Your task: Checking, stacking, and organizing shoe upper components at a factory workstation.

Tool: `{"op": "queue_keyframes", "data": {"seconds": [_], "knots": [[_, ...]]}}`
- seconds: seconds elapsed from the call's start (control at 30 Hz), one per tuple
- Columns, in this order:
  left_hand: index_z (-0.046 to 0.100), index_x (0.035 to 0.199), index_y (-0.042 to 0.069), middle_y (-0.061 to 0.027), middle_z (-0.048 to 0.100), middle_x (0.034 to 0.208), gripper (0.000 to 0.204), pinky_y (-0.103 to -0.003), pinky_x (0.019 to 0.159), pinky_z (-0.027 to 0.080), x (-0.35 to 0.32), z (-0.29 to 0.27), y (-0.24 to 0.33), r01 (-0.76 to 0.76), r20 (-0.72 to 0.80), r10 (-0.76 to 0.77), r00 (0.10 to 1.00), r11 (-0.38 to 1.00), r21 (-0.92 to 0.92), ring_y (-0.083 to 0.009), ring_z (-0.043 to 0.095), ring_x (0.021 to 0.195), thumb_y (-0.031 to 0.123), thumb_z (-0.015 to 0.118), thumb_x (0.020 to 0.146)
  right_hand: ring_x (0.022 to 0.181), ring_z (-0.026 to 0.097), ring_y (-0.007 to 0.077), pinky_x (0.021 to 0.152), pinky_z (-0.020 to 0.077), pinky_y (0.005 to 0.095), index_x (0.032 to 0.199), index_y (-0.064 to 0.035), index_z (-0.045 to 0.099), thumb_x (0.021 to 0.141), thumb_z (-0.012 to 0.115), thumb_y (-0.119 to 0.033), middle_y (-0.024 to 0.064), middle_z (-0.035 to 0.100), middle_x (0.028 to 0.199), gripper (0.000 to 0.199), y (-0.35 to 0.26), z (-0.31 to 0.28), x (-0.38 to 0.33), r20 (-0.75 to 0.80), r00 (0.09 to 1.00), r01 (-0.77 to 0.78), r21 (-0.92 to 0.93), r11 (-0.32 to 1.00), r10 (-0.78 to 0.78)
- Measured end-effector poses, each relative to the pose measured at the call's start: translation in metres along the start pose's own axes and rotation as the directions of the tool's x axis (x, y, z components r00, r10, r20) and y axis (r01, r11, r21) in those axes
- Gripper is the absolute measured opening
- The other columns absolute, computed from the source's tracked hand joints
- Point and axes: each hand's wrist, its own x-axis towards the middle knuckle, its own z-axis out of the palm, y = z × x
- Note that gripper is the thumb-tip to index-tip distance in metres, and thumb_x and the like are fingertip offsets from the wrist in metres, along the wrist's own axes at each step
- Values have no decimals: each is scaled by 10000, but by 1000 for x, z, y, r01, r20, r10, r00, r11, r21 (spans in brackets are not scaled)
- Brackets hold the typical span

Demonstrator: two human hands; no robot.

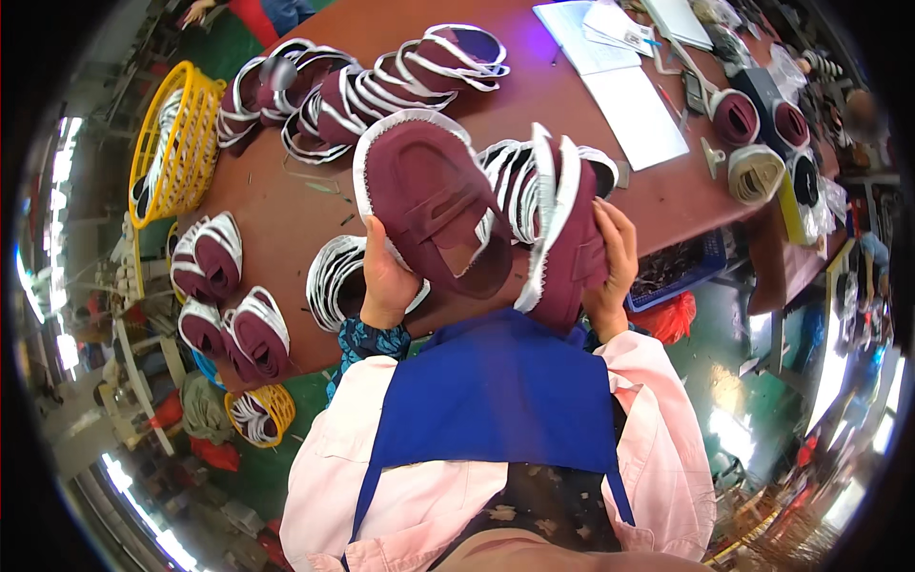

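Note:
My left hand (384,276) grips a maroon shoe upper with a white stitched edge (429,195), held up flat so its outer face shows. My right hand (615,262) holds a second maroon shoe upper (562,224), turned on edge beside the first. Both are raised just above the near edge of the brown table (286,219). Between the two uppers, behind them, lies a stack of more uppers (515,186). A blue apron and pink sleeves fill the lower middle of the view.
Rows of maroon uppers (362,81) lie across the table's far side, with more piles (224,296) at its left edge. A yellow wire basket (172,143) stands at left, another (259,412) below. White papers (620,86), rolls of tape (753,143) and a blue crate (681,272) are at right.

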Motion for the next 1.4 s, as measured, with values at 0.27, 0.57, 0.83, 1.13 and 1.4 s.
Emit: {"op": "queue_keyframes", "data": {"seconds": [0.27, 0.57, 0.83, 1.13, 1.4], "knots": [[369, 1474, -6, -271, 483, 1401, 632, -437, 1095, 393, -17, -75, -61, 36, 262, -332, 906, 678, 734, -327, 500, 1289, 376, 523, 995, 1126, 566, 349, 976, 445, 406, 1293, -61, 584, 918, 491, -14, 160, 615, 1195, 390, -3, 42, -48, 128, 989, -87, 147, 985, 68], [328, 1496, 21, -205, 375, 1450, 752, -477, 1136, 322, -7, 34, -154, 627, 78, -752, 654, 597, 500, -339, 379, 1361, 351, 661, 908, 1272, 482, 312, 1062, 425, 344, 1445, -69, 436, 803, 558, 31, 145, 468, 1363, 660, -39, -85, -141, -202, 894, -437, -207, 875, 399], [421, 1418, -5, -158, 545, 1329, 584, -421, 993, 470, -72, 170, -234, 524, 329, -853, 406, 512, 681, -273, 578, 1156, 255, 650, 948, 1245, 506, 320, 1055, 423, 350, 1419, -69, 470, 746, 622, 22, 150, 500, 1324, 696, -19, -185, -226, -564, 793, -403, -206, 891, 228], [578, 1162, 27, -80, 644, 957, 312, -313, 724, 468, -200, 302, -399, 589, 425, -776, 467, 631, 505, -178, 600, 852, 246, 618, 944, 1264, 492, 309, 1099, 362, 382, 1390, -10, 488, 992, 460, -373, 194, 539, 1312, 539, 9, -423, -441, -843, 446, -292, 181, 939, 301], [599, 1059, 47, -72, 608, 862, 318, -309, 605, 419, -288, 445, -580, 861, 660, -750, 31, 355, 364, -182, 538, 709, 344, 604, 945, 1037, 646, 292, 903, 526, 357, 1306, -56, 576, 786, 587, 56, 153, 646, 1154, 532, -3, -620, -535, -884, 407, -882, -316, 349, 228]]}}
